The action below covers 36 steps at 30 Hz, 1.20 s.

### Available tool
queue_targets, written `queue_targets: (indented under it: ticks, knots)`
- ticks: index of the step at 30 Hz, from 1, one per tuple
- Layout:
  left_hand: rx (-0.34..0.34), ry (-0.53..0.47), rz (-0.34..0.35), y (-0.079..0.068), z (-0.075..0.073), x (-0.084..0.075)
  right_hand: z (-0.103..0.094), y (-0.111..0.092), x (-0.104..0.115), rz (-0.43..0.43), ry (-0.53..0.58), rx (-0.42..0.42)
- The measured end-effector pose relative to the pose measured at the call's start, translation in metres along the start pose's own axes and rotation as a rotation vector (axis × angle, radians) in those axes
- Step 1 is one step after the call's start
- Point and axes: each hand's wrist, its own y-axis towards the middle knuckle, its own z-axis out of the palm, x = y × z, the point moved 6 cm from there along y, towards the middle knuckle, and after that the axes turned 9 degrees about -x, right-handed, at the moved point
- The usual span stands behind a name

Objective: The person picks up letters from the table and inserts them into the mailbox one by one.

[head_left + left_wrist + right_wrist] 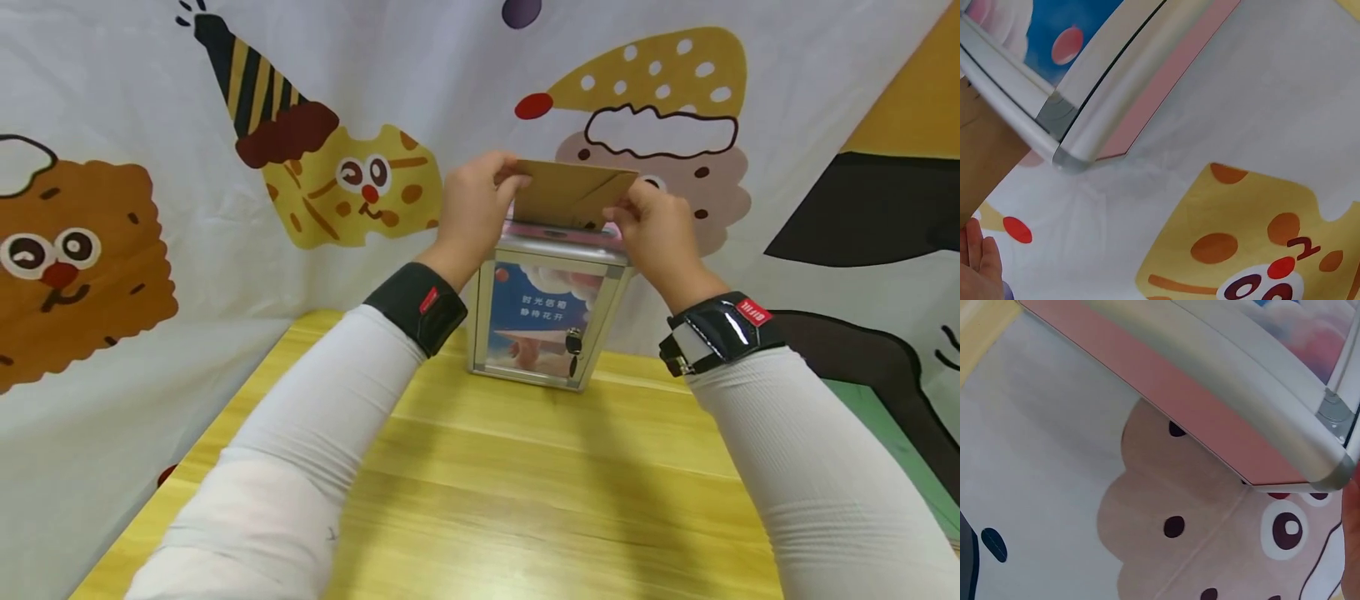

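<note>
A brown kraft-paper envelope (pixel 570 193) stands upright above the top of a metal-framed letter box (pixel 546 321). The left hand (pixel 472 208) pinches its left edge between thumb and fingers. At the opposite edge, the right hand (pixel 663 229) pinches the lower right side. The envelope's bottom edge is at the box top, just behind a dark slot mark; whether it touches cannot be told. In the left wrist view, the envelope (pixel 988 144) shows past the box corner (pixel 1066 131), with fingertips (pixel 985 256) beneath. The right wrist view shows mostly the box's pink side (pixel 1191 406).
The box stands at the back of a yellow wood-grain table (pixel 480 475). A small lock with keys (pixel 573 342) hangs on its front door. Behind it hangs a white cloth (pixel 360 275) printed with cartoon snacks. Black straps (pixel 423 304) circle both wrists.
</note>
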Motion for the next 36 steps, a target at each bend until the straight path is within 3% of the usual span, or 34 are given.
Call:
queue_targets:
  ticks: [5, 14, 23, 31, 36]
  knots:
    - [0.002, -0.002, 0.013, 0.004, -0.005, -0.005, 0.007, -0.001, -0.007, 0.042, 0.018, 0.023]
    - [0.045, 0.083, 0.062, 0.005, -0.002, -0.006, 0.014, -0.001, -0.014, 0.015, 0.015, 0.022]
    - [0.059, 0.095, 0.057, 0.005, 0.003, -0.003, 0.001, -0.001, -0.007, 0.072, 0.067, 0.056]
    - [0.077, 0.085, -0.028, 0.006, 0.012, 0.012, -0.016, 0.008, 0.016, -0.011, 0.053, 0.012]
    - [0.073, 0.126, -0.008, 0.005, 0.017, 0.015, -0.016, 0.012, 0.022, -0.056, -0.028, 0.066]
